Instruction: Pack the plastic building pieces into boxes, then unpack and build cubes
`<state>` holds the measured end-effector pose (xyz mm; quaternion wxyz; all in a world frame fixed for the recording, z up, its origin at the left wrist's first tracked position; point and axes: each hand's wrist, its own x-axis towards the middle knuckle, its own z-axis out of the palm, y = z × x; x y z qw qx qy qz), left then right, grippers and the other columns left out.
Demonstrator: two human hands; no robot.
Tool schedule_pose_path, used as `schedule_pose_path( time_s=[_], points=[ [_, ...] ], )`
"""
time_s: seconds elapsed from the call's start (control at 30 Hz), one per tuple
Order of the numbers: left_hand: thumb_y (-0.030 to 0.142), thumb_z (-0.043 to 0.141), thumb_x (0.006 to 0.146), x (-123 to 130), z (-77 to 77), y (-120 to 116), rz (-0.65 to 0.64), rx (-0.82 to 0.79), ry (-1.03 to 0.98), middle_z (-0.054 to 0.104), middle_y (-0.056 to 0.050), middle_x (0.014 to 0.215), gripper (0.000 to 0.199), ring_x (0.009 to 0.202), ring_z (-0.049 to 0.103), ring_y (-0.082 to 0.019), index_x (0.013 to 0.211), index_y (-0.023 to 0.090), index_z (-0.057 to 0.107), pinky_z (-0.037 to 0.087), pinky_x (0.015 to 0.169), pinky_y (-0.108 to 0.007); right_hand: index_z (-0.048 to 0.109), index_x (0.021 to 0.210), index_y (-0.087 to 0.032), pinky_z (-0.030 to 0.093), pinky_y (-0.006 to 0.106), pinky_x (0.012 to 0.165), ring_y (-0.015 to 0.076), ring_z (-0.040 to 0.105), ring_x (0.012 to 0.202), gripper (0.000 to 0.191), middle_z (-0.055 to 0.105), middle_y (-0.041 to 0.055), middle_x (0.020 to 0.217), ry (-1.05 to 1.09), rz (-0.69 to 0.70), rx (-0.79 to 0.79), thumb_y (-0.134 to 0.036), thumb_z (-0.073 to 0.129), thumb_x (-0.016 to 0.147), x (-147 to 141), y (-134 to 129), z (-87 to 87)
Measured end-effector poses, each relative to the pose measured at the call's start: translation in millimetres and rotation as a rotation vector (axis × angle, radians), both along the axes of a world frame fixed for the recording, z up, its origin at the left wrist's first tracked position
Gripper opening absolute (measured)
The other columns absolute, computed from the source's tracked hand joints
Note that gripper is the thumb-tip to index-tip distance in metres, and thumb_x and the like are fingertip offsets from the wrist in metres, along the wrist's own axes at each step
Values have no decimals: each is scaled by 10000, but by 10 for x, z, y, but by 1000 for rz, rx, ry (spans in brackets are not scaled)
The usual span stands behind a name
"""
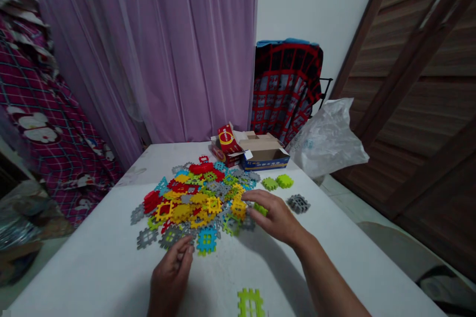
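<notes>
A heap of plastic interlocking building pieces (201, 198) in yellow, red, blue, green and grey covers the middle of the table. My right hand (273, 215) reaches over its right side, thumb and fingers apart, fingertips close to a yellow square piece (238, 209); I cannot tell if they touch. A green piece (261, 209) shows partly behind that hand. At the front of the pile, my left hand (171, 270) has loosely curled fingers with a gap at the thumb, nothing visible in it. Near its fingertips lie a blue piece (207, 240) and a dark grey piece (170, 237).
Apart on the white table (92, 242) are a light green window piece (250, 303), two green stacks (284, 181) and a grey stack (298, 203). An opened blue carton (266, 162) and a red box (228, 139) stand behind. A plastic bag (327, 138) is at right.
</notes>
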<state>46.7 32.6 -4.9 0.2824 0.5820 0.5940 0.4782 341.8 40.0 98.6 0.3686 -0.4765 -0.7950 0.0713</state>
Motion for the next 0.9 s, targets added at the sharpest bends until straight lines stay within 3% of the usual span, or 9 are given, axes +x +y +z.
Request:
schedule_pose_path(
  time_s=[0.1, 0.27, 0.4, 0.5, 0.63, 0.73, 0.9],
  points=[
    [684, 582, 706, -64, -54, 54, 64, 66, 82, 748, -7, 706, 513, 593, 688, -169, 922, 248, 743, 573, 583, -252, 703, 1035, -237, 548, 330, 899, 180, 693, 1001, 216, 745, 61, 1063, 113, 30, 31, -221, 521, 921, -181, -69, 62],
    [595, 554, 785, -135, -6, 138, 80, 178, 227, 760, 9, 770, 407, 644, 701, -160, 953, 271, 735, 559, 603, -232, 717, 987, -223, 565, 303, 838, 175, 711, 916, 193, 759, 56, 980, 162, 6, 119, -208, 543, 906, -159, -111, 376],
    [519, 512, 840, -180, 216, 374, -11, 247, 474, 762, -23, 1021, 368, 952, 706, -213, 1027, 280, 720, 558, 862, -330, 728, 980, -218, 578, 273, 758, 167, 716, 848, 184, 761, 53, 946, 201, -56, 190, -228, 562, 899, -20, -149, 465],
    [448, 467, 876, -190, 423, 705, -113, 129, 722, 720, -37, 1179, 375, 1123, 644, -232, 1120, 278, 695, 498, 986, -391, 736, 951, -218, 577, 248, 701, 155, 711, 764, 179, 763, 42, 886, 208, -83, 191, -246, 568, 900, 75, -159, 444],
    [329, 504, 862, -110, 609, 1300, -182, 79, 809, 712, -21, 1195, 329, 1126, 634, -203, 1129, 272, 688, 469, 1006, -347, 740, 936, -214, 578, 247, 690, 157, 709, 742, 196, 761, 44, 860, 222, -121, 193, -264, 552, 912, 167, -133, 423],
    [276, 542, 869, 20, 661, 1742, -188, 44, 865, 692, -29, 1226, 307, 1144, 618, -198, 1147, 264, 671, 450, 1025, -343, 742, 938, -222, 580, 248, 684, 164, 716, 753, 207, 765, 45, 866, 219, -132, 187, -261, 540, 914, 213, -95, 402],
    [393, 593, 904, 265, 632, 2247, -149, 26, 930, 596, -95, 1289, 372, 1132, 592, -232, 1218, 194, 589, 494, 968, -484, 745, 931, -234, 581, 231, 682, 161, 732, 766, 204, 773, 33, 873, 189, -170, 181, -258, 543, 910, 279, 5, 284]
  ],
)
